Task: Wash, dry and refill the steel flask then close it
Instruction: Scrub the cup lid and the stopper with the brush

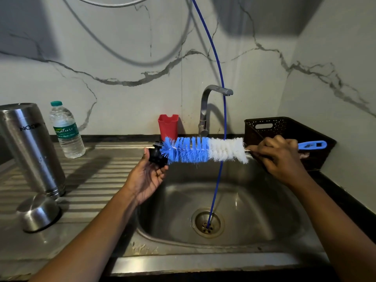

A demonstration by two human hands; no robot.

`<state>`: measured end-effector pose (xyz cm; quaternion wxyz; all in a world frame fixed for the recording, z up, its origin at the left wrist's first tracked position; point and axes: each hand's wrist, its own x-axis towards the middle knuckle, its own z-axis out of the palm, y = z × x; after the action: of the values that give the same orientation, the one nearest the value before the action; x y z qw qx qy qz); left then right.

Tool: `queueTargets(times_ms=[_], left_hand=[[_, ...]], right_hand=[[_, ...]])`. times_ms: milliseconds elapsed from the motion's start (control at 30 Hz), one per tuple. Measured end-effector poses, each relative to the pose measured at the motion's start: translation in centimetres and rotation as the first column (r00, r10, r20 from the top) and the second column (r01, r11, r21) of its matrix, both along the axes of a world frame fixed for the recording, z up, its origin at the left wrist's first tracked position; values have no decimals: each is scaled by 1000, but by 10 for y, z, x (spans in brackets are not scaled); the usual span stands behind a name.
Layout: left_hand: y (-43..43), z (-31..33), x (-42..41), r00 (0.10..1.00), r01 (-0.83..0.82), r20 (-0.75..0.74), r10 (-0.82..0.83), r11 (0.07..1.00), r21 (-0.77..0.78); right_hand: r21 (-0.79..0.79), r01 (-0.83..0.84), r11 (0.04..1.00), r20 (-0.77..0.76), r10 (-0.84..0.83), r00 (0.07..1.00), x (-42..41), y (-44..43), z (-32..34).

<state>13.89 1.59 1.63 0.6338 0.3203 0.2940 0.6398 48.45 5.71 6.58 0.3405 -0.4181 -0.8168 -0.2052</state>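
Note:
The steel flask [30, 147] stands upside down on the ribbed draining board at the left, with its steel cup lid [38, 212] inverted in front of it. My left hand [148, 176] holds the flask's small black stopper [156, 154] above the sink's left rim. My right hand [278, 155] grips the handle of a blue and white bottle brush [203, 150], held level over the sink. The brush's blue tip touches the stopper.
A steel sink [264, 200] lies below, with a thin blue hose [218, 159] running down into its drain. The tap [205, 110] stands behind it. A water bottle [67, 131], a red cup [168, 125] and a dark basket [289, 135] sit along the back.

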Motion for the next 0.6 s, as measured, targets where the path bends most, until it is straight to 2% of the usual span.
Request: queueTargets(times_ms=[200, 467, 600], left_hand=[[-1, 2, 1, 999, -20, -31, 18, 999, -51], [2, 2, 3, 996, -87, -27, 86, 996, -26], [2, 3, 1, 996, -84, 40, 85, 996, -32]], right_hand=[[-3, 11, 1000, -3, -11, 1000, 3, 2, -2], [3, 33, 999, 11, -33, 999, 3, 3, -3], [10, 21, 1000, 23, -21, 1000, 0, 3, -4]])
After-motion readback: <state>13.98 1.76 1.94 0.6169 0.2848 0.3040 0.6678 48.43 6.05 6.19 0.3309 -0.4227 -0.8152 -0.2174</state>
